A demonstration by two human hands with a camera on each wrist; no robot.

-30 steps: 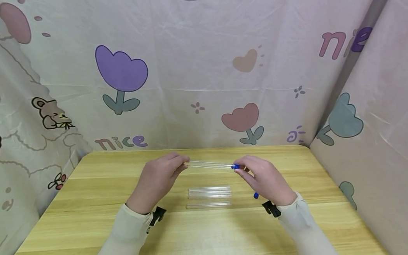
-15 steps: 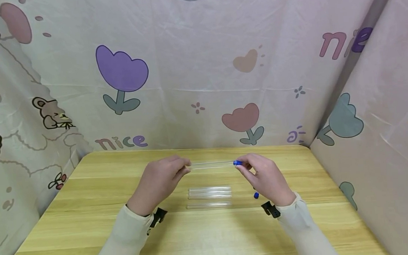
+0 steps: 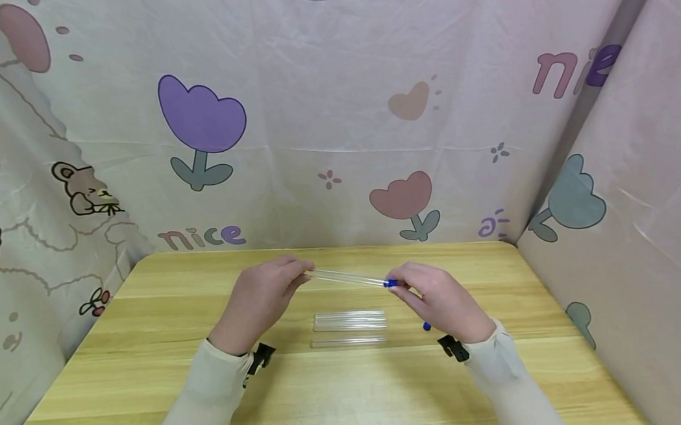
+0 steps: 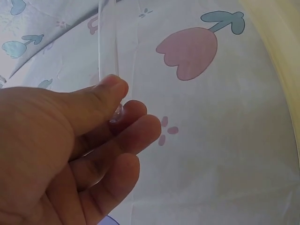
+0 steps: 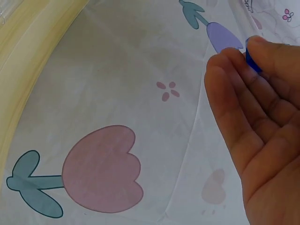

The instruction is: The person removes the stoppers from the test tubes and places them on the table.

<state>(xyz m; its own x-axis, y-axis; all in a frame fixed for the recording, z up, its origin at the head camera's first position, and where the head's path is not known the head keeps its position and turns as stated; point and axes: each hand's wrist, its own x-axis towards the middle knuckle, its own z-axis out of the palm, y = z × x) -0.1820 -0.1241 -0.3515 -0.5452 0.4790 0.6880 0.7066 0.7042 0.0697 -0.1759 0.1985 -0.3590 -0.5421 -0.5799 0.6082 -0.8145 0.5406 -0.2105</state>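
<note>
My left hand (image 3: 266, 298) pinches one end of a clear test tube (image 3: 347, 278) between thumb and fingers. In the left wrist view the tube's rounded bottom (image 4: 116, 115) shows just past the thumb. At the tube's other end sits a blue cap (image 3: 390, 283), gripped between the thumb and fingers of my right hand (image 3: 439, 301). The right wrist view shows only part of that blue cap (image 5: 253, 63), the rest being covered by fingers. Raised above the table, the tube slants slightly downward toward the right in the head view.
Several clear tubes (image 3: 350, 320) lie side by side on the wooden table (image 3: 352, 400), with a separate tube (image 3: 348, 342) nearer to me. A loose blue cap (image 3: 426, 326) lies beneath my right hand. A printed curtain (image 3: 311, 110) hangs behind and at both sides.
Half a second ago the tube was nearly level; now its capped end is lower. My right hand has dipped and shifted slightly left. Both hands have kept their hold.
</note>
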